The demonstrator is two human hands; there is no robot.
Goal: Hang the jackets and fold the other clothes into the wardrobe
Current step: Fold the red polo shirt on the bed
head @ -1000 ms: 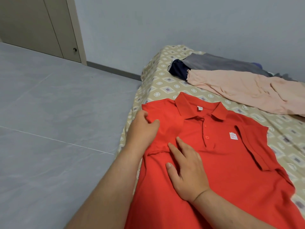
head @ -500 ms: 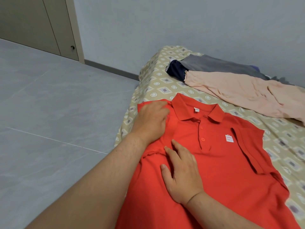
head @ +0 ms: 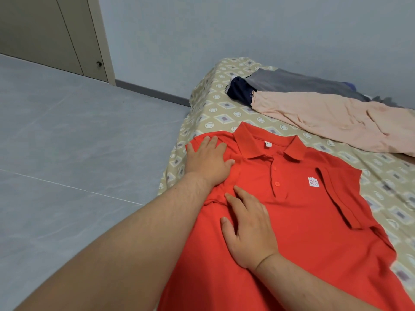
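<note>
Two hands [head: 207, 161] [head: 249, 230] apparently press flat on red polo [head: 303, 221].

Both forearms reach forward; left hand [head: 207, 161] lies flat, fingers straight; right hand [head: 249, 230] flat, fingers spread, nearer the body.

Soft, even indoor light, moderately bright; I can't place the source. Thin shadows hug left hand [head: 207, 161] and right hand [head: 249, 230] on the red shirt [head: 303, 232]. Wide-angle stretch swells the left forearm [head: 139, 243] at 7 o'clock. The bedsheet [head: 386, 187] pattern smears at 3 o'clock. The door frame [head: 101, 37] leans at 11.
</note>
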